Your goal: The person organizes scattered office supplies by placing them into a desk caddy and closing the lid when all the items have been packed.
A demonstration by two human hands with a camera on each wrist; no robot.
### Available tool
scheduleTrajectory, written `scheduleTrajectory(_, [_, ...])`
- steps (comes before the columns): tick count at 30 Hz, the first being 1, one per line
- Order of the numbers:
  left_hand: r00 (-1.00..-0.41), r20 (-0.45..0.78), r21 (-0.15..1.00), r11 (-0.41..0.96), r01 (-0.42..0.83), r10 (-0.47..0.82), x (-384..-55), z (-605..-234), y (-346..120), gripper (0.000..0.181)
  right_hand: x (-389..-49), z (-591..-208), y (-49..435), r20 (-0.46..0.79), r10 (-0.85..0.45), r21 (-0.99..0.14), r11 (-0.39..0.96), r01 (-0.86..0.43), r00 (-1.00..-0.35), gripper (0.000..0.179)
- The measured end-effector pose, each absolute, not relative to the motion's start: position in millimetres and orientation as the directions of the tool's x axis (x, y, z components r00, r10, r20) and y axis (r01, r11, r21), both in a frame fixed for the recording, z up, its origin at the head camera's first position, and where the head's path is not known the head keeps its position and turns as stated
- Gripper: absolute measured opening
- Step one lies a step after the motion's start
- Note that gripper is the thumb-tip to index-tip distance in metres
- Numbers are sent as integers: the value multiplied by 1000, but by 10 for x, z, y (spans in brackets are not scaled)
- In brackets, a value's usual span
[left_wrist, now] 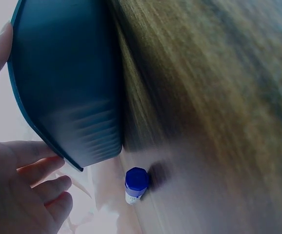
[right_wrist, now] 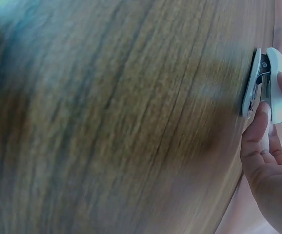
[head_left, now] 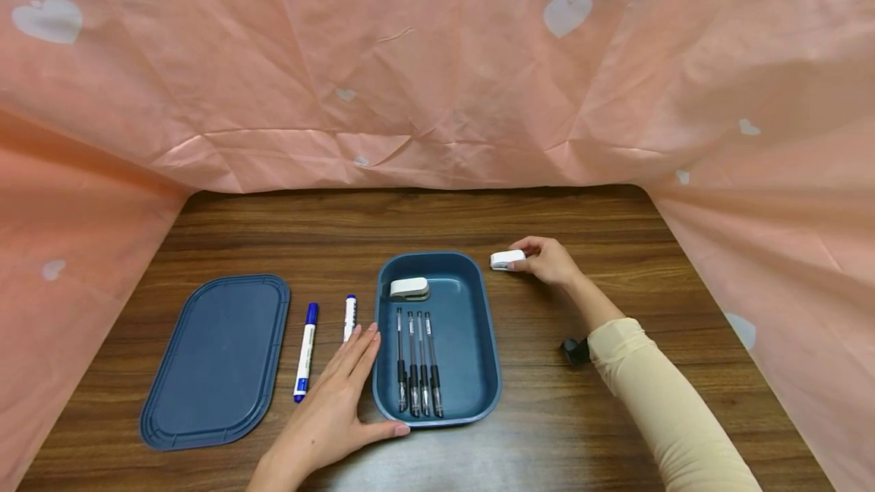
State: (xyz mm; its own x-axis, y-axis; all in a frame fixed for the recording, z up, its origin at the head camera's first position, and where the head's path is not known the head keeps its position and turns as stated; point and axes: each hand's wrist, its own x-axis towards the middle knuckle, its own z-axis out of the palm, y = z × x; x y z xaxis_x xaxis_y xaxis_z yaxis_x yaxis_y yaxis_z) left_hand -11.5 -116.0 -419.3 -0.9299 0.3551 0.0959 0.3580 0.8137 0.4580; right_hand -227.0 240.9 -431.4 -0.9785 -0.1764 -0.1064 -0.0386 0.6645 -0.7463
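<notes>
I have the peach cloth (head_left: 424, 59) with its pale hearts hanging behind the wood-grain table (head_left: 328, 220) and down both sides. Near the table's left edge lies the blue lid (head_left: 215, 359), flat; toward the middle sits the open blue box (head_left: 465, 355). The person's left hand (head_left: 328, 405) lies extended at the box, fingers straight along its left edge, thumb touching near its near-left corner. The right hand (head_left: 550, 260), beyond the box's far-right corner, grips the first white stapler (head_left: 506, 259): its right end is between thumb and fingers, its left end clear and pointing toward the box. I cannot tell whether it touches the table. The second white stapler (head_left: 409, 288) lies in the box's far-left corner, with four black gel pens (head_left: 424, 380) side by side nearer the near-left corner. Two blue-capped markers lie between lid and box: the left marker (head_left: 306, 351) mostly visible, the right marker (head_left: 350, 313) partly covered by the left hand. The right wrist view cuts off the right hand at its edge. A black object (head_left: 574, 351) beside the cream sleeve (head_left: 673, 401) is hard to make out.
</notes>
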Motion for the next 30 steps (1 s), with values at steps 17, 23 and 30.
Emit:
scheduleTrajectory(17, [-931,92,452,819,354,352,-118,-4194,-1163,118,-2255,-4284,2390,-77,-188,-774,630,-60,-979,32])
scheduleTrajectory(23, [-932,82,450,821,351,354,-123,-4182,-1162,118,-2266,-4145,2361,-39,-177,-770,633,-83,-983,31])
scheduleTrajectory(30, [-933,77,454,820,348,353,-121,-4185,-1160,118,-2293,-3872,2264,36,-159,-813,570,-121,-987,33])
